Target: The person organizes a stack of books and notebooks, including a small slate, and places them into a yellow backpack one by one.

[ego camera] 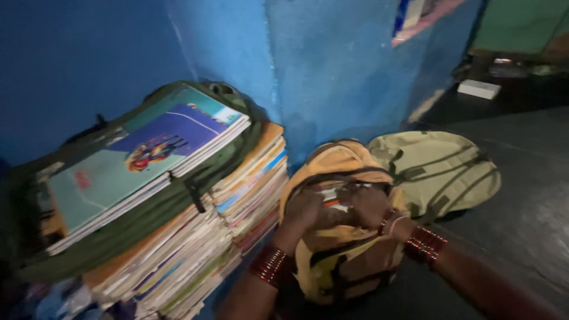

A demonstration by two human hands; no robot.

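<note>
Blue walls (332, 65) and a dark floor (527, 178) dim everything. Left hand (302, 210) and right hand (373, 204) press into the open top of a yellow backpack (338, 255) beside stacked books (249, 189); fingers blurred, so I cannot tell their grip. Contents are unclear. A second bag (438, 169) lies behind.

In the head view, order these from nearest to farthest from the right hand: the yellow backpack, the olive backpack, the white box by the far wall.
From the right hand:
1. Yellow backpack: under the hand, touching it at the open top.
2. Olive backpack: lying just behind, to the right.
3. White box: far back on the dark floor, upper right.
</note>
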